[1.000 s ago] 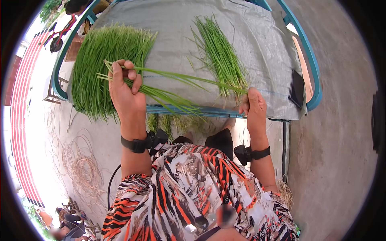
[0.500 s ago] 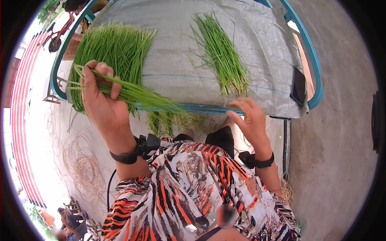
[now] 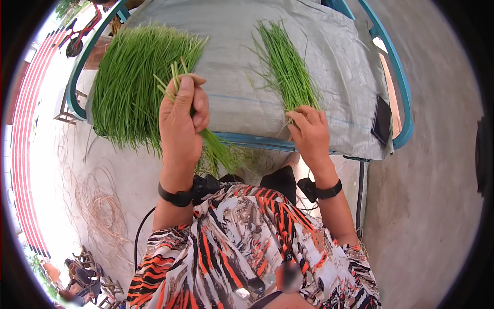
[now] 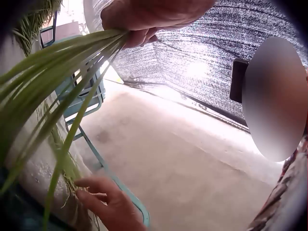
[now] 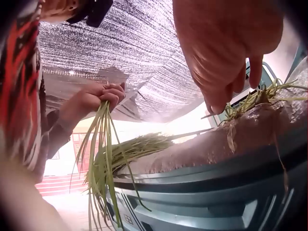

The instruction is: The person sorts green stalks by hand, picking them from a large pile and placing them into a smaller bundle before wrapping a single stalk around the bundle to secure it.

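- left hand (image 3: 182,110) is up around 10 o'clock in the head view, thumb side facing the camera, and it's a proper grip, fingers curled in
- left thumb (image 3: 185,91) lies along the top, pointing roughly 12, while the index finger pokes over toward 3
- left forearm (image 3: 172,215) runs pretty much straight at 12, and the left wrist (image 3: 177,177) looks in line with it
- right hand (image 3: 312,134) is over at about 2 o'clock, back of the hand up, fingers aimed around 11 and looking kinda loose
- right thumb (image 3: 295,134) sits on its 9 o'clock side, a bit apart from the fingers
- right forearm (image 3: 337,213) leans between 11 and 12
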### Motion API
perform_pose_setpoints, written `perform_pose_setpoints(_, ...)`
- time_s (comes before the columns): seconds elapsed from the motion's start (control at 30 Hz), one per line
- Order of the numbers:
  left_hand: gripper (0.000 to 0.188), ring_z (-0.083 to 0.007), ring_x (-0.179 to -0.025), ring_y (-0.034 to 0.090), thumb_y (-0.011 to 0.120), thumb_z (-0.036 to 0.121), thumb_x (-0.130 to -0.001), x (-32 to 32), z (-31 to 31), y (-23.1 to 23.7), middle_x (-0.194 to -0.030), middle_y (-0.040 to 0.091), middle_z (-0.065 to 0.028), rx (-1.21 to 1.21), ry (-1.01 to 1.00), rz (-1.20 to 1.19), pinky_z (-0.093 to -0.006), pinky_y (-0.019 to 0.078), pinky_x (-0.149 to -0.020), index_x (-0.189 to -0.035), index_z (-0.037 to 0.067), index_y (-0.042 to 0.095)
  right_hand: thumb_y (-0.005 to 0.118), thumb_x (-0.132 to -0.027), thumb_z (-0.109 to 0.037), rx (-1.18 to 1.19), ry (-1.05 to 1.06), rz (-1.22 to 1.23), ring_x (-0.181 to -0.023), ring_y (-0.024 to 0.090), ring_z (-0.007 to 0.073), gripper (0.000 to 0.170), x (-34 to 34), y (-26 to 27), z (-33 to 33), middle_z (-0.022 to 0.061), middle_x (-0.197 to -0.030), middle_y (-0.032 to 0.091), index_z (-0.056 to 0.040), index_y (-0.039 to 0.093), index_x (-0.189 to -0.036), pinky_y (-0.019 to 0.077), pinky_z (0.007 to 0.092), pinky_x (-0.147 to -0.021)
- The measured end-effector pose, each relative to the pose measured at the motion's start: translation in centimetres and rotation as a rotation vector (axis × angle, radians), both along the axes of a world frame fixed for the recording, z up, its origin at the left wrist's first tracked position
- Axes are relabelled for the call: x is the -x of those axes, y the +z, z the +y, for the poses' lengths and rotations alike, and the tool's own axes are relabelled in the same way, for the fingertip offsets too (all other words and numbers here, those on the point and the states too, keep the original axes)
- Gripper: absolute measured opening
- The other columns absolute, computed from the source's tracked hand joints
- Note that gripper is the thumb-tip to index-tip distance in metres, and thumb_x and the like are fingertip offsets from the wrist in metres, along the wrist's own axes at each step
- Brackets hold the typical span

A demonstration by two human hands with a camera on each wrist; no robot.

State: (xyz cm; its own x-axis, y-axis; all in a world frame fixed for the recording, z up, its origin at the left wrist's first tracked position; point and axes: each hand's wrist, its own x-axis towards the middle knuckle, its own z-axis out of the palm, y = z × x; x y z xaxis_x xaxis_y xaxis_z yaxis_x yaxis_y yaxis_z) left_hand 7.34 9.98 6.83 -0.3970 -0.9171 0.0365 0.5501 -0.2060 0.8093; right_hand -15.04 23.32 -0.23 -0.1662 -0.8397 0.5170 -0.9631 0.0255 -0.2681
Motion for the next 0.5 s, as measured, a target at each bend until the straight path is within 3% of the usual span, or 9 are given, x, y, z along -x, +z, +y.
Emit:
perform_pose_setpoints(0.17,0.022,-0.0021,-0.05,0.03,0.044,0.022,-0.1,1.0,0.1,-0.5,-0.067,0.041,0.0036,-0.018,-0.031,-0.038,-0.0172,0.0225,-0.041,-0.099,0.003,0.054,0.069,-0.07,-0.006,-0.02,0.064,-0.003,-0.091,0.053,0.0268,0.019,0.3,-0.3,0.0,0.0052,-0.096,0.06,-0.0122,0.068,-0.088,0.043,0.0373,-0.081)
perform_pose_setpoints(0.27,0.022,-0.0019,-0.049,0.03,0.044,0.022,-0.1,1.3,0.1,-0.8,-0.067,0.041,0.0037,-0.01,-0.045,-0.052,-0.0174,0.0221,-0.041,-0.099,0.003,0.054,0.068,-0.074,-0.007,0.052,-0.016,-0.2,-0.089,0.055,0.0229,0.016,-0.3,1.4,0.4,0.0052,-0.094,0.06,-0.0105,0.067,-0.09,0.0437,0.0342,-0.08)
perform_pose_setpoints(0.37,0.021,-0.0016,-0.048,0.029,0.048,0.023,-0.099,1.7,0.2,-0.9,-0.065,0.04,0.0045,-0.005,-0.062,-0.079,-0.0174,0.0213,-0.041,-0.099,0.003,0.054,0.064,-0.083,-0.007,0.17,-0.163,-0.689,-0.085,0.057,0.0167,0.011,0.6,1.5,1.2,0.0046,-0.094,0.062,-0.0069,0.065,-0.094,0.0448,0.0294,-0.077)
perform_pose_setpoints(0.5,0.018,-0.0009,-0.047,0.027,0.052,0.021,-0.097,2.2,0.7,-0.8,-0.064,0.037,0.0059,0.046,-0.099,-0.203,-0.0181,0.0195,-0.041,-0.097,0.003,0.054,0.058,-0.09,-0.009,0.376,-0.059,-1.291,-0.083,0.059,0.0121,0.012,1.9,4.3,2.0,0.0055,-0.095,0.062,-0.0022,0.061,-0.099,0.0495,0.0268,-0.075)
